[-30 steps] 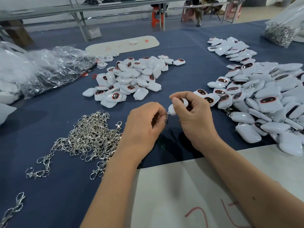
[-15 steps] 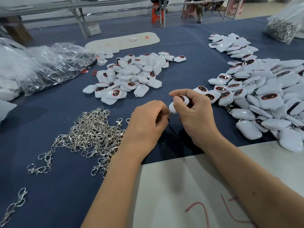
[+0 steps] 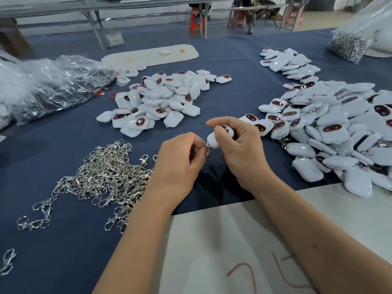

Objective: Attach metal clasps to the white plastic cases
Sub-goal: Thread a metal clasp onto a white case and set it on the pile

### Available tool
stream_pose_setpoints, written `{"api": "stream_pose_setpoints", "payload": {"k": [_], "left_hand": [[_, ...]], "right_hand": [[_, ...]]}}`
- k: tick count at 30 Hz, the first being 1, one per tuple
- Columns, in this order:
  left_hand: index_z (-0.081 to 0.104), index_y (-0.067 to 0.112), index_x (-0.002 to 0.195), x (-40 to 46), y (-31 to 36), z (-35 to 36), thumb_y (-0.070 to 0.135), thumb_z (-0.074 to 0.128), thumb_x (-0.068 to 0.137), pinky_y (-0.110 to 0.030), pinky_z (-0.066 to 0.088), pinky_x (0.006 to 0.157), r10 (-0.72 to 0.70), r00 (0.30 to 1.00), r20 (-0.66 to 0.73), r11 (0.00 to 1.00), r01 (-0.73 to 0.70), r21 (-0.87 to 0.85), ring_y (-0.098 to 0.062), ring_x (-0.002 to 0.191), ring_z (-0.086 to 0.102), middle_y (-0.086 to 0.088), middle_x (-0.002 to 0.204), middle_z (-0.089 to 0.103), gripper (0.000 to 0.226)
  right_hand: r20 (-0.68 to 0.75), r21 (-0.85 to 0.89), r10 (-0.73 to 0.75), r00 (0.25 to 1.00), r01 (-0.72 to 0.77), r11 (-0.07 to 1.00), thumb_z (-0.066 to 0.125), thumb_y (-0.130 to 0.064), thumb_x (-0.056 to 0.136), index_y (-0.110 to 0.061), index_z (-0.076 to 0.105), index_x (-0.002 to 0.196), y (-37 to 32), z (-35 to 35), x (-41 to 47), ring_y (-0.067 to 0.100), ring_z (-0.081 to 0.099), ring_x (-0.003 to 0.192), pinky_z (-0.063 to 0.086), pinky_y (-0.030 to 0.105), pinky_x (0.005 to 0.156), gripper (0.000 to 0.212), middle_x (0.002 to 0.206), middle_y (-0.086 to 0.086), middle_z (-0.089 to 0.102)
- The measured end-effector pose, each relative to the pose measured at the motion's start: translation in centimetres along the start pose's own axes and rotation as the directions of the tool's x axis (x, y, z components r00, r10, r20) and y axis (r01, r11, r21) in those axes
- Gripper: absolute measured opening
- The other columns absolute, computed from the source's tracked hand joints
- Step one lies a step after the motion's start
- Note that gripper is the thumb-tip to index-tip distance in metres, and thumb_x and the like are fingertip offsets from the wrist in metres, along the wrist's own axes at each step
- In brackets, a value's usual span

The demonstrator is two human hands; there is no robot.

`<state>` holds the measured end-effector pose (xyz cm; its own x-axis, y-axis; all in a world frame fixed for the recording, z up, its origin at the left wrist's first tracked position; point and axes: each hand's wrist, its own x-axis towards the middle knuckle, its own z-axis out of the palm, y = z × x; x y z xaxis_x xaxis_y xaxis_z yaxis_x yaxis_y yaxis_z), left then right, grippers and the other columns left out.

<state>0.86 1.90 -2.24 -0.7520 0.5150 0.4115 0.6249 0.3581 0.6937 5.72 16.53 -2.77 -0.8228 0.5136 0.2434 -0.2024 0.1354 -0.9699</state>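
My right hand grips a white plastic case with a dark red-rimmed oval on its face, held just above the blue cloth. My left hand pinches a metal clasp that hangs from the case's lower corner. The two hands almost touch. A heap of loose silver clasps lies to the left of my left hand. A pile of white cases lies in the middle of the table. A bigger pile of cases, some with clasps showing, spreads along the right.
A white board with red marks lies under my forearms. Crumpled clear plastic bags sit at the left. A bag of metal parts stands at the far right. Another white board lies at the back. Benches and stools stand beyond the table.
Both hands stay together at the same spot on the case and clasp. The view has shifted slightly; my fingers have made only small moves.
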Motion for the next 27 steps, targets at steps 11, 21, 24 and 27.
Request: {"api": "stream_pose_setpoints", "payload": {"k": [11, 21, 24, 27], "left_hand": [[0.064, 0.013, 0.088, 0.1, 0.2, -0.2, 0.008, 0.062, 0.093, -0.046, 0.048, 0.073, 0.048, 0.998, 0.027, 0.989, -0.051, 0.14, -0.017, 0.075, 0.055, 0.005, 0.081, 0.062, 0.007], [0.065, 0.019, 0.092, 0.3, 0.2, 0.1, 0.012, 0.065, 0.095, -0.027, 0.047, 0.07, 0.075, 0.994, -0.077, 0.993, -0.081, -0.084, -0.014, 0.086, 0.06, 0.01, 0.087, 0.066, 0.008], [0.067, 0.02, 0.094, 0.3, 0.4, 0.2, 0.009, 0.074, 0.089, -0.024, 0.051, 0.069, 0.035, 0.995, -0.09, 0.985, -0.05, -0.166, -0.013, 0.094, 0.063, 0.013, 0.093, 0.067, 0.014], [0.069, 0.019, 0.089, 0.3, 0.5, 0.0, 0.005, 0.076, 0.086, -0.019, 0.051, 0.069, 0.017, 0.991, -0.132, 0.977, -0.045, -0.208, -0.011, 0.088, 0.066, 0.014, 0.086, 0.068, 0.015]], "right_hand": [[0.058, -0.082, 0.058, 0.997, -0.053, 0.995, 0.054, -0.018, 0.089, -0.021, 0.075, 0.087, 0.3, -0.2, 0.3, 0.011, 0.031, 0.047, 0.029, 0.023, 0.044, 0.022, 0.056, -0.01, 0.048], [0.195, 0.252, 0.215, 0.957, -0.261, 0.932, 0.043, -0.019, 0.106, -0.016, 0.063, 0.094, -0.5, -0.5, 0.3, 0.012, 0.025, 0.05, 0.024, 0.02, 0.043, 0.024, 0.058, -0.006, 0.036], [0.237, 0.314, 0.24, 0.941, -0.308, 0.898, 0.042, -0.018, 0.108, -0.015, 0.065, 0.095, -0.7, -0.6, 0.4, 0.01, 0.026, 0.049, 0.023, 0.019, 0.042, 0.027, 0.058, -0.005, 0.033], [0.303, 0.391, 0.268, 0.914, -0.376, 0.84, 0.045, -0.024, 0.111, -0.012, 0.066, 0.098, -0.9, -0.6, 0.3, 0.009, 0.027, 0.05, 0.026, 0.019, 0.039, 0.027, 0.06, -0.003, 0.032]]}}
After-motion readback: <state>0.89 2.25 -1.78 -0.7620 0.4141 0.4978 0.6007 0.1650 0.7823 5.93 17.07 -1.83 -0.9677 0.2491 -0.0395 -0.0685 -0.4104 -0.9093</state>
